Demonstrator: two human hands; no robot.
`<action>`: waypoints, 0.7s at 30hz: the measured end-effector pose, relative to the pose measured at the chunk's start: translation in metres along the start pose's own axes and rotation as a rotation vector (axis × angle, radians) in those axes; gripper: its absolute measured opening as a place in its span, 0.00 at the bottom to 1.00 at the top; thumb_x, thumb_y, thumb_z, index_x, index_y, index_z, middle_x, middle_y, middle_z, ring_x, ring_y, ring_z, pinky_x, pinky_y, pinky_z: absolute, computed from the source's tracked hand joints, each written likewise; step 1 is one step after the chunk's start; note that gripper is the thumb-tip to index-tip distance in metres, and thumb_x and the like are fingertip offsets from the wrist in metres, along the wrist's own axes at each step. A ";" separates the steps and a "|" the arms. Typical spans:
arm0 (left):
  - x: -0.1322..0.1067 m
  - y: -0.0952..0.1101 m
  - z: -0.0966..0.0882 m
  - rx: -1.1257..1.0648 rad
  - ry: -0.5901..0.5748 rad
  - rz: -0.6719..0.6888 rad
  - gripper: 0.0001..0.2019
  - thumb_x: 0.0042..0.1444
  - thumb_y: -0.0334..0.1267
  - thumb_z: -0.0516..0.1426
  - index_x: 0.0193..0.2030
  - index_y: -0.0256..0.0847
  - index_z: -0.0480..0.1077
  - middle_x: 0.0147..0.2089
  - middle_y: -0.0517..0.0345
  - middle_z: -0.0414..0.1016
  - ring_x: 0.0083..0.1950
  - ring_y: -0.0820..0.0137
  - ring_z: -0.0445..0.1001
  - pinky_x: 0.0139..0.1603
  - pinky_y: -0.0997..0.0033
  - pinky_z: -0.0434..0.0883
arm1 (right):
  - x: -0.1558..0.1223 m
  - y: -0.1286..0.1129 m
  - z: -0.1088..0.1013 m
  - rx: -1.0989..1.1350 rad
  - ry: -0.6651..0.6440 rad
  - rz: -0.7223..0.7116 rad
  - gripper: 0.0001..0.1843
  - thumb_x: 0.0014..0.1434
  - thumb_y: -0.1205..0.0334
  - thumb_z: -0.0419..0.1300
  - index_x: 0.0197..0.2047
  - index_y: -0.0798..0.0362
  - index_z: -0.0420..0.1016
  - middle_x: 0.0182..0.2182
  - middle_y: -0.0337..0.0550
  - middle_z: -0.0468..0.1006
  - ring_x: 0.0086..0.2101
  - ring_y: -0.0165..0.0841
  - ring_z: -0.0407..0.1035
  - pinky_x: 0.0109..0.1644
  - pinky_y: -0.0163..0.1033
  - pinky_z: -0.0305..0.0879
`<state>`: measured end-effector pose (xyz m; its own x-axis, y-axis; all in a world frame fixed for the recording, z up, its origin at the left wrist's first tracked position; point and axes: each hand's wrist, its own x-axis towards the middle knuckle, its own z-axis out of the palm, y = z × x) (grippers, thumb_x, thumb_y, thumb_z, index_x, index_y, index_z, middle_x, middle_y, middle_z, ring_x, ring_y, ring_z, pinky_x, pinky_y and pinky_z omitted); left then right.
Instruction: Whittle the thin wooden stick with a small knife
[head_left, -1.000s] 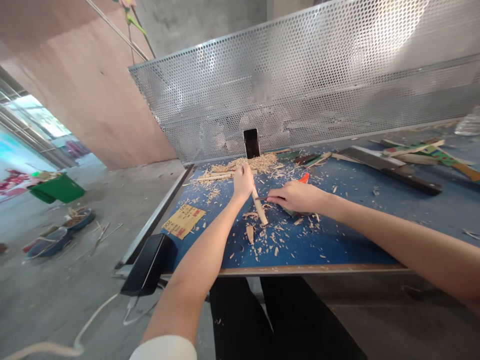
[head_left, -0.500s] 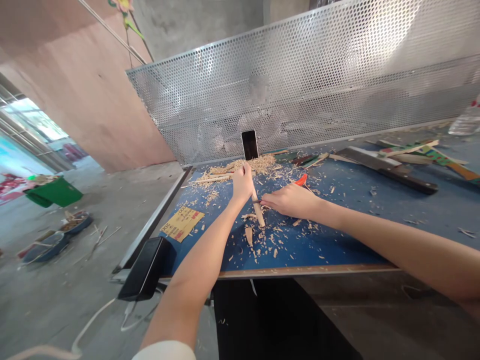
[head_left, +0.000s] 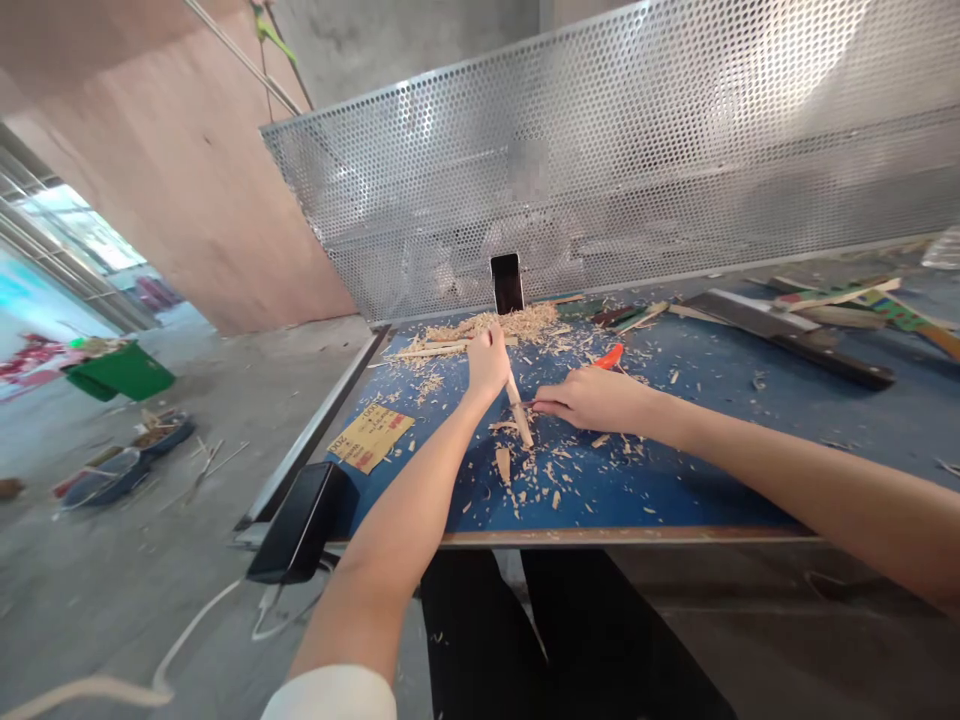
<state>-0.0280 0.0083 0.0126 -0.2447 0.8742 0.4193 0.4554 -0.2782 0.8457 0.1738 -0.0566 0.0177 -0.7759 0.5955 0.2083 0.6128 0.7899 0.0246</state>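
Observation:
My left hand (head_left: 486, 362) is closed around the upper end of a pale wooden stick (head_left: 520, 412), which slants down toward me with its lower end on the blue tabletop (head_left: 675, 470). My right hand (head_left: 592, 398) grips a knife (head_left: 609, 357); its orange handle end shows past the knuckles, and most of the handle is hidden in the palm. The thin blade lies against the stick's lower part, below my left hand. A loose wood chip (head_left: 503, 465) lies just in front of the stick, among scattered shavings.
A phone (head_left: 507, 284) stands behind a shavings pile (head_left: 529, 322). Yellow sandpaper (head_left: 371, 437) lies at left, near a black box (head_left: 301, 520) at the table's corner. A cleaver-like blade with a dark handle (head_left: 832, 360) lies at right. Perforated metal sheeting (head_left: 637, 160) borders the back.
The view has shifted slightly, moving the scene a little right and up. Both hands keep their grips, and the blade remains at the stick's lower part.

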 end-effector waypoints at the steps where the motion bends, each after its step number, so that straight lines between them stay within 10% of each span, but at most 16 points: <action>1: 0.000 0.001 0.000 0.008 0.000 -0.006 0.28 0.76 0.46 0.51 0.22 0.45 0.52 0.18 0.63 0.54 0.24 0.71 0.56 0.32 0.64 0.51 | 0.000 0.000 0.000 -0.029 0.012 -0.015 0.24 0.79 0.49 0.45 0.44 0.49 0.79 0.25 0.41 0.76 0.24 0.31 0.65 0.30 0.39 0.44; 11: 0.002 0.000 0.001 0.025 0.008 0.004 0.27 0.75 0.42 0.52 0.21 0.45 0.53 0.18 0.62 0.56 0.24 0.70 0.57 0.33 0.64 0.51 | 0.008 -0.007 -0.002 0.025 -0.002 0.094 0.22 0.78 0.51 0.47 0.44 0.50 0.81 0.28 0.44 0.80 0.26 0.34 0.68 0.33 0.40 0.49; 17: 0.010 -0.002 -0.001 0.091 0.025 0.008 0.26 0.74 0.36 0.50 0.20 0.45 0.54 0.19 0.61 0.57 0.25 0.68 0.58 0.34 0.64 0.51 | -0.003 -0.002 -0.016 0.225 -0.160 -0.106 0.18 0.75 0.55 0.53 0.36 0.49 0.80 0.29 0.42 0.82 0.28 0.34 0.71 0.33 0.39 0.53; 21: 0.017 -0.008 -0.013 0.115 0.102 -0.018 0.27 0.74 0.35 0.49 0.19 0.45 0.51 0.19 0.61 0.56 0.26 0.67 0.58 0.34 0.63 0.50 | 0.000 -0.002 -0.009 0.180 -0.038 -0.032 0.20 0.77 0.53 0.51 0.39 0.48 0.81 0.29 0.41 0.82 0.28 0.35 0.70 0.33 0.40 0.52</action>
<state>-0.0467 0.0202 0.0174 -0.3370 0.8321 0.4404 0.5434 -0.2101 0.8128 0.1742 -0.0596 0.0264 -0.8017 0.5723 0.1726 0.5540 0.8198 -0.1451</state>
